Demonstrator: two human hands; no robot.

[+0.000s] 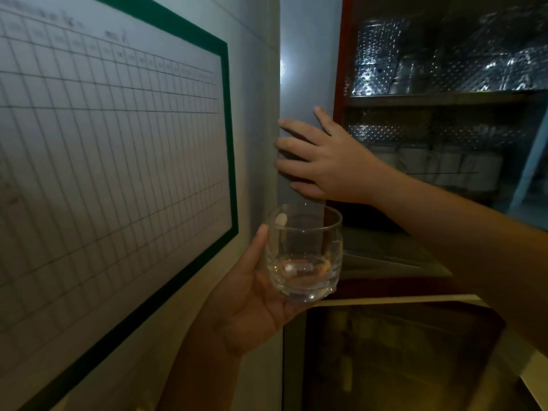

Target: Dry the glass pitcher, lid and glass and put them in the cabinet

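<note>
A short clear glass (305, 250) stands upright in my left hand (249, 304), whose thumb and fingers curl round its lower half. Just above it, my right hand (323, 161) lies with straight, spread fingers flat against the grey cabinet door (305, 69), my forearm reaching in from the right. Behind the door the cabinet (444, 97) stands open, with dim shelves. No pitcher or lid is in view.
The cabinet shelves hold perforated metal trays (382, 57) above and white cups (444, 164) below. A lower shelf edge (394, 299) runs under the glass. A green-framed grid chart (118, 143) covers the wall on the left.
</note>
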